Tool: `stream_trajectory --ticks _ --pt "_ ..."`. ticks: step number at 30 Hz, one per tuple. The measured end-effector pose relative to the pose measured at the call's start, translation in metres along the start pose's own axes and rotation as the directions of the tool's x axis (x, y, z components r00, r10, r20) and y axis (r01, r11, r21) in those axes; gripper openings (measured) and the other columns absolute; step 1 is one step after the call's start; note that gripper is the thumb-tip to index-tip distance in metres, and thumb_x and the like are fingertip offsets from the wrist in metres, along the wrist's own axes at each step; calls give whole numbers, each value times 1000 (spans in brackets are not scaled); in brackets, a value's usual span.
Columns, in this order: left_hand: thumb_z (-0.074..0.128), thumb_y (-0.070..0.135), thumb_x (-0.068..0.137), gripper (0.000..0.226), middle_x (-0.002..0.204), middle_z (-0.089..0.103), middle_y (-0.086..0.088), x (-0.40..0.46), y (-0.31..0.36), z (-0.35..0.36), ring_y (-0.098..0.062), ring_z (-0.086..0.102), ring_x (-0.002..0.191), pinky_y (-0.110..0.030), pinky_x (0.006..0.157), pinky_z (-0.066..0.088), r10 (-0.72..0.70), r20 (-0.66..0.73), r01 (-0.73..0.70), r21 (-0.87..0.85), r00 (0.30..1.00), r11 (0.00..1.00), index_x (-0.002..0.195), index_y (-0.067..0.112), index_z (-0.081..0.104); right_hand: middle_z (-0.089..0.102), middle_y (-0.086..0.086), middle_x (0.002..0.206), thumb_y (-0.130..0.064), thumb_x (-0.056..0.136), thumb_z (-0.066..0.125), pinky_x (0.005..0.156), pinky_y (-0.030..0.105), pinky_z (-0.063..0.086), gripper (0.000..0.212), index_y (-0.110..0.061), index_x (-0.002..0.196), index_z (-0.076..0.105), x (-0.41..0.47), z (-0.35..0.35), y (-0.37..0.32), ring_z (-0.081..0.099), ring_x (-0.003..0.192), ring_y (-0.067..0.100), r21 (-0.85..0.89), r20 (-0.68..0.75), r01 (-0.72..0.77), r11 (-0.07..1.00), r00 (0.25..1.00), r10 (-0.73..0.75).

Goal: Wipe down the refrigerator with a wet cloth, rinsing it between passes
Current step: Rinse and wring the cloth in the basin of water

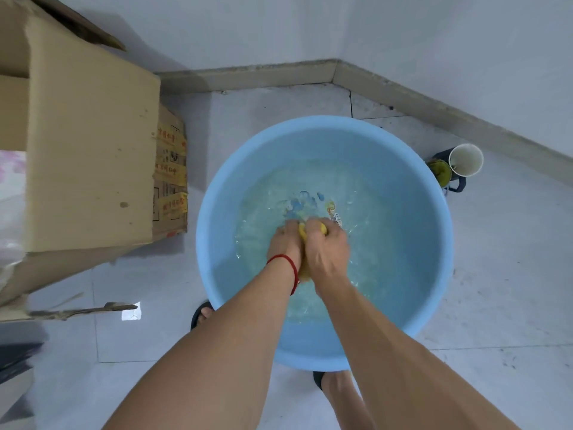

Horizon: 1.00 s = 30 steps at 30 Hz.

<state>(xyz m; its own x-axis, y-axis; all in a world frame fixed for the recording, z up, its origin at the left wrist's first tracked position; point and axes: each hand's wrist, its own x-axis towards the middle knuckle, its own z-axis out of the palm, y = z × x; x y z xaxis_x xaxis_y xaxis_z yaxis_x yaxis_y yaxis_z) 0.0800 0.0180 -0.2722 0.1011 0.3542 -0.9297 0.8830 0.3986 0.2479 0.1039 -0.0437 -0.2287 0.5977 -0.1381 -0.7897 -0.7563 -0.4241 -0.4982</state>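
A large light-blue basin (418, 231) of rippling water stands on the tiled floor below me. Both my hands are inside it, pressed side by side. My left hand (284, 243), with a red string at its wrist, and my right hand (327, 249) both grip a yellow cloth (303, 271). The cloth shows only as small yellow patches between and under the fingers; most of it is hidden. The refrigerator is not in view.
A big open cardboard box (93, 144) stands at the left, close to the basin. A white cup (465, 159) and a small dark container sit on the floor right of the basin. Walls meet in a corner behind. My sandalled feet flank the basin's near rim.
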Motion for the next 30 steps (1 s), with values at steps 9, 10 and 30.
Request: stream_trajectory --ticks 9,10,30 --pt "46 57 96 54 107 72 -16 -64 19 -19 -37 69 99 -51 88 59 101 -95 -81 193 990 978 103 10 70 70 22 108 -56 104 31 86 45 46 60 -8 104 68 1 -19 -8 62 104 43 -548 31 250 798 960 -280" --pt "46 57 95 51 104 72 -13 -73 22 -20 -35 70 95 -49 80 61 103 -83 -87 178 991 980 98 12 69 69 22 110 -55 104 33 88 45 47 58 -9 105 68 2 -21 -11 62 106 43 -552 25 220 804 968 -248" --pt "64 5 96 24 103 71 -26 -231 68 -105 -24 67 77 -32 60 59 297 539 -316 -60 788 947 116 -7 69 65 -12 117 -19 78 84 83 12 45 59 -27 131 58 -103 -112 -35 57 102 -8 -92 372 633 769 738 -563"
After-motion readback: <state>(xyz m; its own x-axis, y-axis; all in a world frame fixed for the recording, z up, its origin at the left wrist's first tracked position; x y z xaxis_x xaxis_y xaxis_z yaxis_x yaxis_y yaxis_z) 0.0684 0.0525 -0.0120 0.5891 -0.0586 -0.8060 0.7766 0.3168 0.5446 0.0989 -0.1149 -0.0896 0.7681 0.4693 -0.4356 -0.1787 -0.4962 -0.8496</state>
